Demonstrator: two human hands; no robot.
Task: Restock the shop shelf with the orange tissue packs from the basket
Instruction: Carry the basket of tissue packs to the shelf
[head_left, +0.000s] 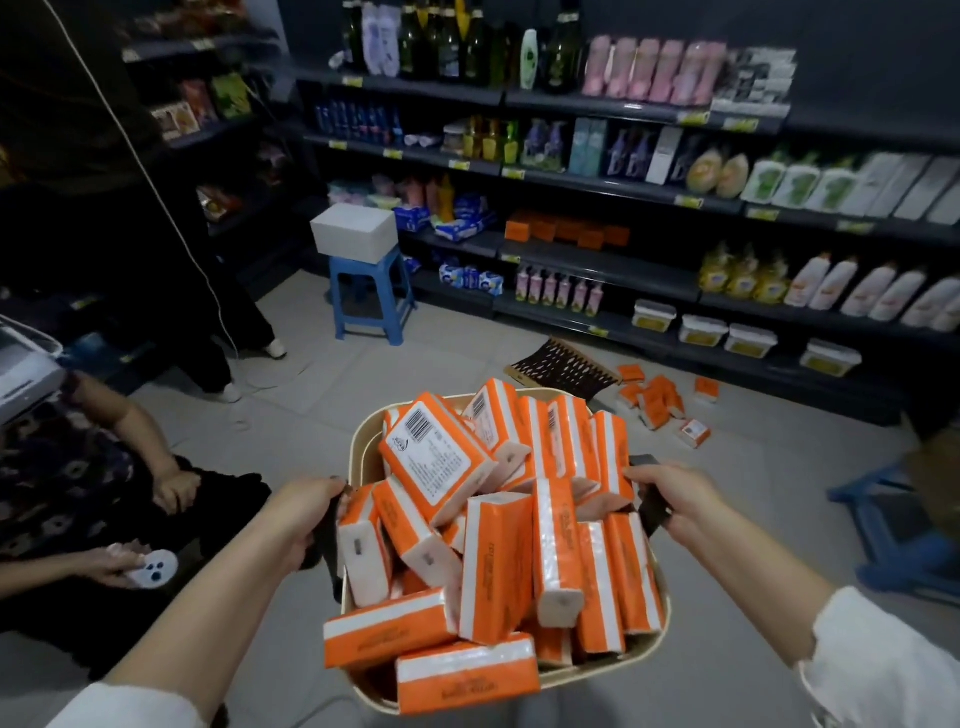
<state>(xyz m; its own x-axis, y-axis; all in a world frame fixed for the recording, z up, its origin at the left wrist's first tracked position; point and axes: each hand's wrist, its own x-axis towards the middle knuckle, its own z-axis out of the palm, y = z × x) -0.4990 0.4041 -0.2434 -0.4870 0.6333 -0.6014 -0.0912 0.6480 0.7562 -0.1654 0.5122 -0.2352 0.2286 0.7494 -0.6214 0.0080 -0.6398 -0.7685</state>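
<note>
**Full basket gripped at both handles**

The left hand (304, 519) has its fingers (332, 486) curled round the dark handle on the left side of the basket (359, 447); the right hand (678, 499) grips the dark handle opposite.

The tan basket is heaped with orange tissue packs (498, 561), some on end, some flat; beyond it, loose packs (657, 402) lie scattered on the floor (415, 364) by the shop shelf (597, 260); shelved packs (566, 231) sit in a row mid-height; left of them, a white box (354, 231) rests on a blue stool (371, 291).
</note>
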